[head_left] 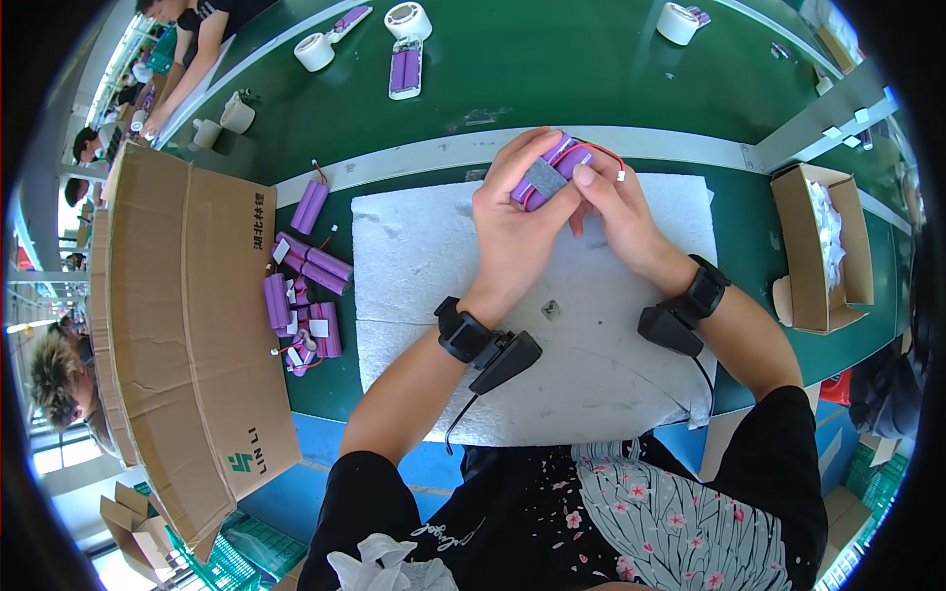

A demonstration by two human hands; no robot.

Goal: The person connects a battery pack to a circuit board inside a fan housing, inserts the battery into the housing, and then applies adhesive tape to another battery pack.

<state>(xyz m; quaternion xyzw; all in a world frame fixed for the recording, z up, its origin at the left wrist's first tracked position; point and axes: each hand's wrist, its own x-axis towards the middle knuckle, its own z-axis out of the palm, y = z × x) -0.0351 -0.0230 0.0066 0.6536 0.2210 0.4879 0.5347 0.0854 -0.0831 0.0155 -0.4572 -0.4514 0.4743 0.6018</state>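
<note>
Both my hands hold one purple battery pack [574,163] above the far part of a white foam pad [424,246]. A grey patch lies across the pack, and a red and black lead with a small white plug loops off its right side. My left hand [517,202] wraps round the pack's left side, thumb at its lower edge. On the right side, my right hand [621,212] has its thumb and fingers pressed to the pack near the lead. The pack's underside is hidden by my fingers.
Several purple battery packs [313,266] lie left of the pad, beside a large cardboard box [202,325]. An open carton [852,246] with white pieces stands at the right. Beyond a pale rail [690,148], tape rolls [314,52] and packs sit on the green surface. Another person's arm [192,74] reaches in at far left.
</note>
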